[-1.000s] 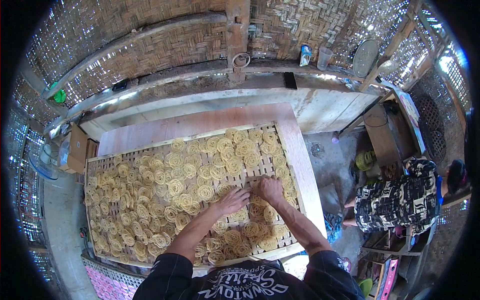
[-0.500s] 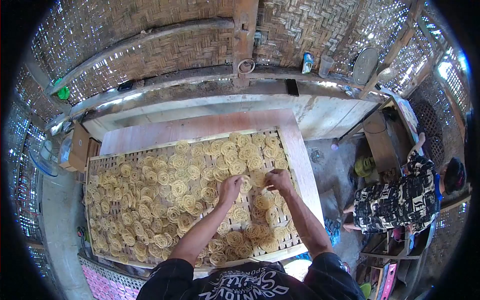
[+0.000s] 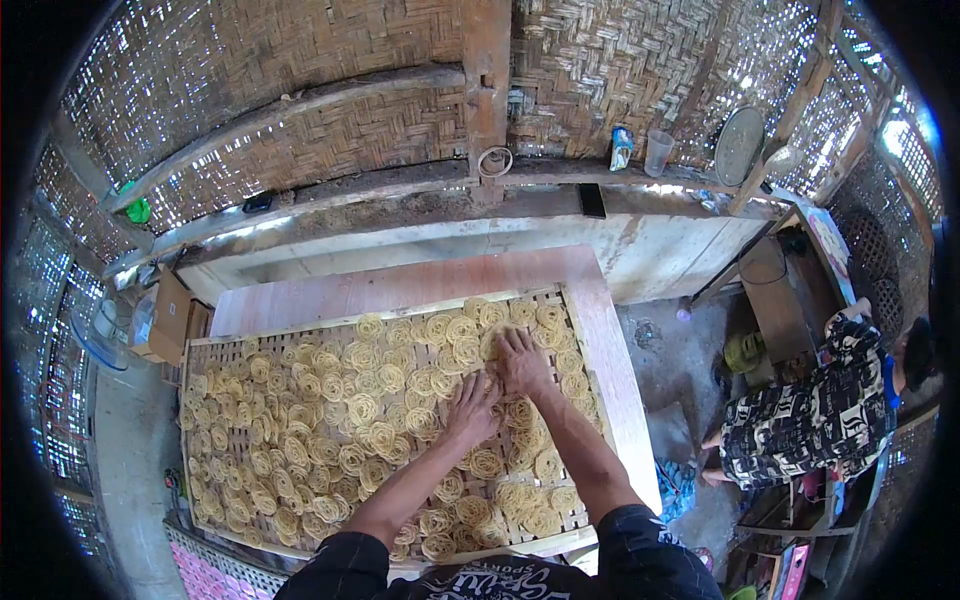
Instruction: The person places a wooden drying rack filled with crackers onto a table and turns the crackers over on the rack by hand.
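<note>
Many pale-yellow noodle nests (image 3: 362, 408), coiled into flat rosettes, lie over a large woven bamboo tray (image 3: 583, 345) with a wooden rim. Some nests overlap. My left hand (image 3: 473, 410) lies on the nests right of the tray's middle, palm down, fingers stretched out. Just beyond it and to the right, my right hand (image 3: 524, 366) rests palm down on a nest near the tray's far edge, its fingers extended. The hands are close together, and they cover the nests directly under them.
The tray lies on a wooden board (image 3: 400, 285) beside a low pale wall (image 3: 650, 250). A black phone (image 3: 592, 201) sits on the ledge. At left stands a cardboard box (image 3: 163, 318). To the right, a person in a patterned shirt (image 3: 800, 410) is near a shelf.
Both hands have gone from bent, pinching fingers to lying flat on the nests. The right hand has moved left, nearer the left hand. The camera view has shifted slightly.
</note>
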Motion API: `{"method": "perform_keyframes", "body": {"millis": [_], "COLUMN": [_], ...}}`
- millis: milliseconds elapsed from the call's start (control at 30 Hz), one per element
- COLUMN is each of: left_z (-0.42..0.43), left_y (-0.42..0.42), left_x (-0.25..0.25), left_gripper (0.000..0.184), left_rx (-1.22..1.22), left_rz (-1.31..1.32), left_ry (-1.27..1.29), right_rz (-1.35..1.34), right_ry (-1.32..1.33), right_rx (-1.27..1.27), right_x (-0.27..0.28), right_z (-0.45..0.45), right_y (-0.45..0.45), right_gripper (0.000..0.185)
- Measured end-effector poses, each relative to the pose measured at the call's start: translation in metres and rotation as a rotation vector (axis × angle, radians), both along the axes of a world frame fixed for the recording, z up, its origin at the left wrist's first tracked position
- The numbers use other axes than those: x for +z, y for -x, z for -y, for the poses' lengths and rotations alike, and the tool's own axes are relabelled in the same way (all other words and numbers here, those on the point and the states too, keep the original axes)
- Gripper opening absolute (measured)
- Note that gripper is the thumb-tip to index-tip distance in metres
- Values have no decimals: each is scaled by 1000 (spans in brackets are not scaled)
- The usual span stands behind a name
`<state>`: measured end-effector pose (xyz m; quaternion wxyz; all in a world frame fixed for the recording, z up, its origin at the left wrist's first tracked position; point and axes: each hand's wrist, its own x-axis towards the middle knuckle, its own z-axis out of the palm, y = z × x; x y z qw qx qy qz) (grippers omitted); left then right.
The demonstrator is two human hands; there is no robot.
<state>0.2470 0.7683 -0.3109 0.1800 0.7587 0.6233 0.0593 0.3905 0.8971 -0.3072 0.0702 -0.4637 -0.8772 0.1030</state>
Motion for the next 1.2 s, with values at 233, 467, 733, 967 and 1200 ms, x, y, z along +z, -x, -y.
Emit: {"method": "perform_keyframes", "body": {"millis": [233,467,733,967,1200], "left_z": [15,-29,10,26,18], "left_y": [32,38,-66,-100,-120], "left_x": [0,5,20,-9,-11], "left_gripper": [76,73,66,63,54], "left_rx": [31,139,-71,-93,7], "left_rz": [102,13,275,179,143], "left_ry": [-228,-10,-29,-185,-164], "right_rz": [-43,-190,70,363,264], "right_ry": [-67,94,-131,-131,-136], "right_rx": [39,-108,-318,-157,-59], "right_x": [-11,3,3,-8,-4], "right_z": [73,70,6,-12,-23], "right_y": [-28,-37,-121,-95,-102], "right_gripper": [57,56,47,37,30]}}
